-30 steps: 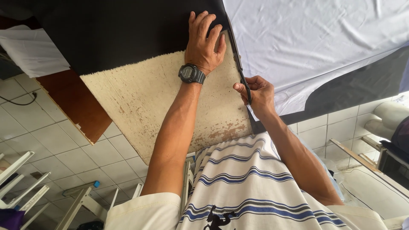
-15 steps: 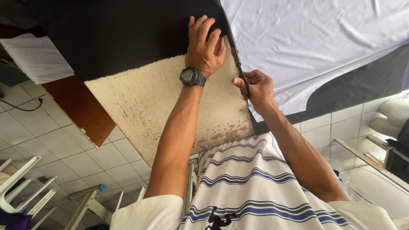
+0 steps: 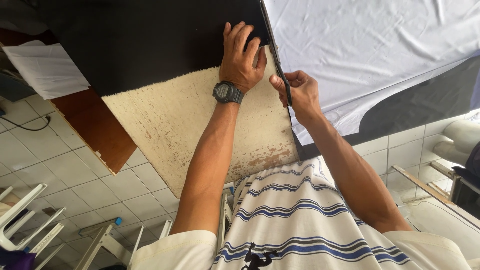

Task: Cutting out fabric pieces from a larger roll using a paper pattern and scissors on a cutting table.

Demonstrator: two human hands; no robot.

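A white-tiled floor (image 3: 65, 175) lies below the tabletop, whose brown edge (image 3: 95, 130) shows under a black sheet (image 3: 150, 45) and white cloth (image 3: 360, 45). The right hand (image 3: 300, 92) has its grip clenched on dark scissors (image 3: 280, 75), blades running along the black sheet's edge. The left hand (image 3: 242, 57), a wristwatch (image 3: 227, 92) on its wrist, presses flat and holds nothing, fingers spread on the black sheet above a cream, rough-backed panel (image 3: 200, 130). To cut well, I judge, press firmly close to the blades, keep the scissors in line with the edge, and keep fingertips off the cutting line.
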